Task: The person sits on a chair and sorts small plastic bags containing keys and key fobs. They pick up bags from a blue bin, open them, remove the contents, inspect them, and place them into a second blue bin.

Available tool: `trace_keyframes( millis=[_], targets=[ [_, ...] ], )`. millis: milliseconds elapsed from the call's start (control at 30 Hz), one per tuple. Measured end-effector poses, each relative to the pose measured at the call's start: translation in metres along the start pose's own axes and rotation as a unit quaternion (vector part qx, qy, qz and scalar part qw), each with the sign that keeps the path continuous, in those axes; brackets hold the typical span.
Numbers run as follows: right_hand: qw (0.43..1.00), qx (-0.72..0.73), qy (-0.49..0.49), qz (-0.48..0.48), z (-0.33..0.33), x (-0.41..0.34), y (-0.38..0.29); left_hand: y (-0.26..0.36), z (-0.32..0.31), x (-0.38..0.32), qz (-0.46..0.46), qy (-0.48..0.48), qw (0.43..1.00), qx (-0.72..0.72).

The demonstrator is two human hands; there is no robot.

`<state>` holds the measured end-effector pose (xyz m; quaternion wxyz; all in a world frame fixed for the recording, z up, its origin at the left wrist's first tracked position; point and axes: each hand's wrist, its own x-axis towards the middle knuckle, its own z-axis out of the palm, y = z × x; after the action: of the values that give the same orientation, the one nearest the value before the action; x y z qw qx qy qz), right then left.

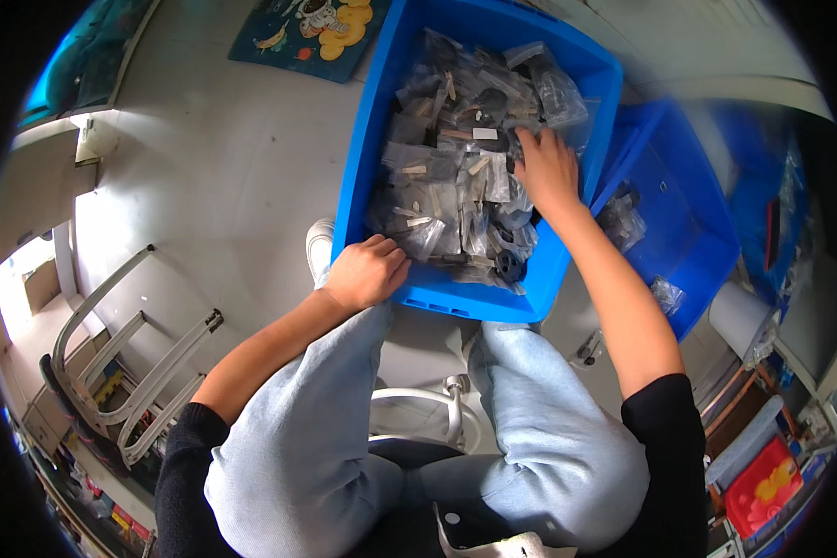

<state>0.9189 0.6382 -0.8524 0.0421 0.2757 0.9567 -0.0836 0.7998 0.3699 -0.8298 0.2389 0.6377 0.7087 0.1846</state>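
A large blue plastic crate point(358, 150) stands before my knees, filled with many clear plastic bags point(425, 164) of small dark parts. My left hand point(370, 270) rests on the crate's near left corner, its fingers curled over the rim. My right hand point(549, 167) reaches inside at the right, fingers spread and bent down onto the bags; whether its fingertips grip one is hidden. A black round part with holes point(508, 265) lies near the crate's front wall. A small white label point(485, 133) lies among the bags, left of my right hand.
A second blue crate point(697, 209) with a few bags point(622, 220) stands at the right. A small bagged part point(587, 350) lies on the floor. At the left is a metal-framed stepladder point(125, 376); a mat with an astronaut picture point(307, 35) lies beyond. My white shoe point(319, 244) is beside the crate.
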Motion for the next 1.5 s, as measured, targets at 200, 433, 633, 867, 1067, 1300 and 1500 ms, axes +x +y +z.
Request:
trace_keyframes(
  millis=[200, 433, 633, 867, 1067, 1300, 1500],
  targets=[
    [0.939, 0.338, 0.019, 0.064, -0.015, -0.055, -0.011, -0.001, -0.001, 0.000, -0.007, 0.007, 1.000, -0.007],
    [0.460, 0.850, -0.070, 0.246, -0.043, -0.084, -0.004, 0.000, 0.003, -0.001, -0.027, -0.020, 0.999, -0.008],
    [0.404, 0.882, -0.101, 0.220, -0.060, -0.087, -0.018, 0.010, -0.023, 0.026, -0.235, -0.054, 0.891, -0.385],
    [0.475, 0.850, -0.144, 0.174, -0.084, -0.087, -0.054, 0.045, -0.072, 0.073, -0.197, 0.020, 0.756, -0.624],
    [0.653, 0.744, -0.065, 0.124, -0.097, -0.084, -0.063, 0.058, -0.076, 0.071, -0.255, 0.070, 0.715, -0.647],
    [0.622, 0.770, -0.058, 0.131, -0.097, -0.086, -0.062, 0.057, -0.071, 0.066, -0.223, 0.087, 0.683, -0.690],
    [0.787, 0.598, 0.134, -0.077, -0.094, -0.084, -0.062, 0.060, -0.074, 0.068, -0.223, 0.139, 0.631, -0.730]
  ],
)
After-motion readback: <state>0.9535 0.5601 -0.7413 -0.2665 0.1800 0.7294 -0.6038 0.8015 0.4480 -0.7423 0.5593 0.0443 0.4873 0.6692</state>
